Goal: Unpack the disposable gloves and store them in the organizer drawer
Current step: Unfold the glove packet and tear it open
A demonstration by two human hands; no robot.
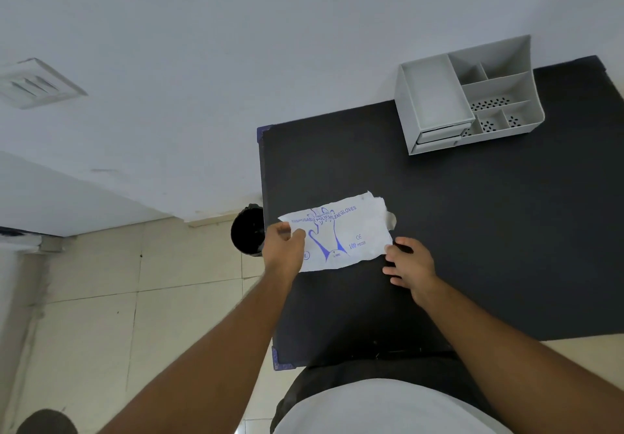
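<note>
A flat white pack of disposable gloves (347,234) with blue print lies on the black table (472,231), near its left edge. My left hand (285,248) pinches the pack's left end between thumb and fingers. My right hand (410,266) rests with spread fingers at the pack's lower right corner, fingertips touching its edge. The grey organizer (469,95) stands at the table's far side, with open compartments on top and a drawer (439,136) low in its front, which looks shut.
A black round bin (248,231) stands on the tiled floor just left of the table. A white wall runs behind the table. The table's near edge is against my body.
</note>
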